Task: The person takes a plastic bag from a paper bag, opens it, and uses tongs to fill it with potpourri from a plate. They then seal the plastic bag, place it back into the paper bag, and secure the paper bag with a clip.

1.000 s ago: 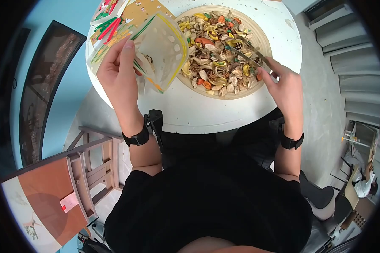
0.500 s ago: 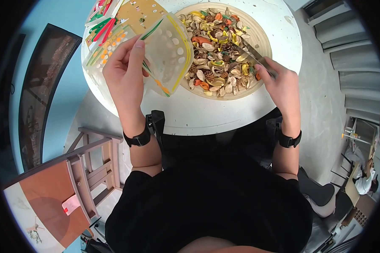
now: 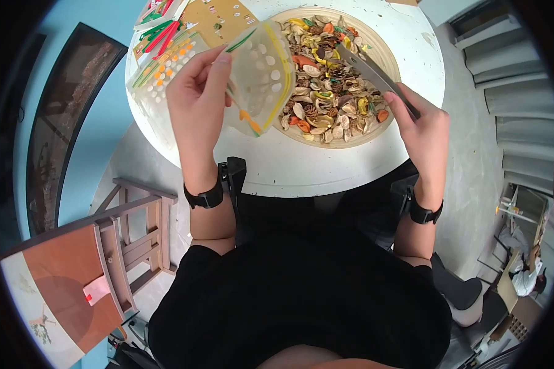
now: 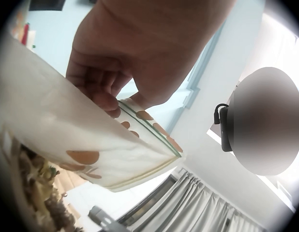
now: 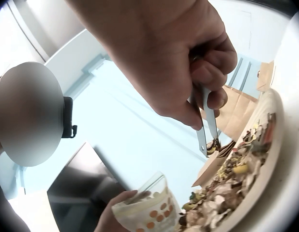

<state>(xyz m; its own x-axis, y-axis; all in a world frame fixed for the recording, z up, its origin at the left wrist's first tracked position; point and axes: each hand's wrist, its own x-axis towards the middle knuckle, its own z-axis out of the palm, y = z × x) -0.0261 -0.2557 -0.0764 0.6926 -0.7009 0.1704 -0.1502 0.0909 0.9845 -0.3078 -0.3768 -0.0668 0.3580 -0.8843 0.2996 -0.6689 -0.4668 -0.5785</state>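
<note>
The left hand [image 3: 200, 101] pinches the edge of a translucent dotted zip bag [image 3: 261, 77], whose yellow-lined mouth faces the round wooden plate [image 3: 385, 52]. Dried petals and small cones [image 3: 335, 92] cover that plate. Metal tongs [image 3: 372, 71] are gripped by the right hand [image 3: 426, 132] over the petals, with their arms close together. A small brown piece [image 5: 213, 146] shows between the tips of the tongs [image 5: 211, 116] in the right wrist view. Fingers of the left hand [image 4: 144, 48] curl against the bag [image 4: 38, 106] in the left wrist view.
Another dotted bag with orange spots [image 3: 160, 67] lies on the white round table [image 3: 289, 172] at left, below red and green strips [image 3: 161, 38] and a tan patterned sheet [image 3: 218, 21]. A brown paper bag [image 5: 239, 108] stands beyond the plate.
The left hand and bag have moved right, partly over the plate's left edge. The tongs' arms, spread apart earlier, have come together, and their tips have moved up from the petals' middle.
</note>
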